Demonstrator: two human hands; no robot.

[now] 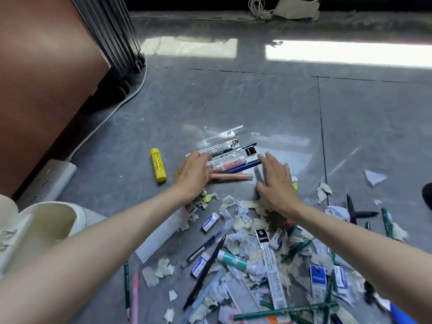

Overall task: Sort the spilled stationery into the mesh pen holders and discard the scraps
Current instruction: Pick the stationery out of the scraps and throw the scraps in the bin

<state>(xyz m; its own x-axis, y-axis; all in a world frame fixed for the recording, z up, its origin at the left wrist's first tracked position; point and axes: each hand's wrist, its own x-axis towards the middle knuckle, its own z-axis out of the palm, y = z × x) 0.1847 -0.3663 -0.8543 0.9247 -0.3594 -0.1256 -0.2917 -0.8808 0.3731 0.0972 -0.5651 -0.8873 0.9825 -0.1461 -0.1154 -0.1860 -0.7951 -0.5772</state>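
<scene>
A small bunch of pens, highlighters and packaged refills (230, 157) lies on the grey floor between my hands. My left hand (192, 173) touches its left end, fingers curved against the items. My right hand (275, 181) is flat with straight fingers at the bunch's right end. A pink highlighter (231, 177) lies nearest me in the bunch. A yellow glue stick (158, 164) lies apart to the left. Below my hands spreads a heap of torn paper scraps (243, 220) mixed with pens, green pencils, erasers (210, 221) and a teal tube (233, 259). No mesh pen holder shows.
A brown cabinet (46, 85) stands at the left with a white power strip (50, 177) and cable on the floor beside it. A cream-coloured object (42, 220) sits at lower left. More pens (350, 208) and paper scraps (374, 177) lie at right.
</scene>
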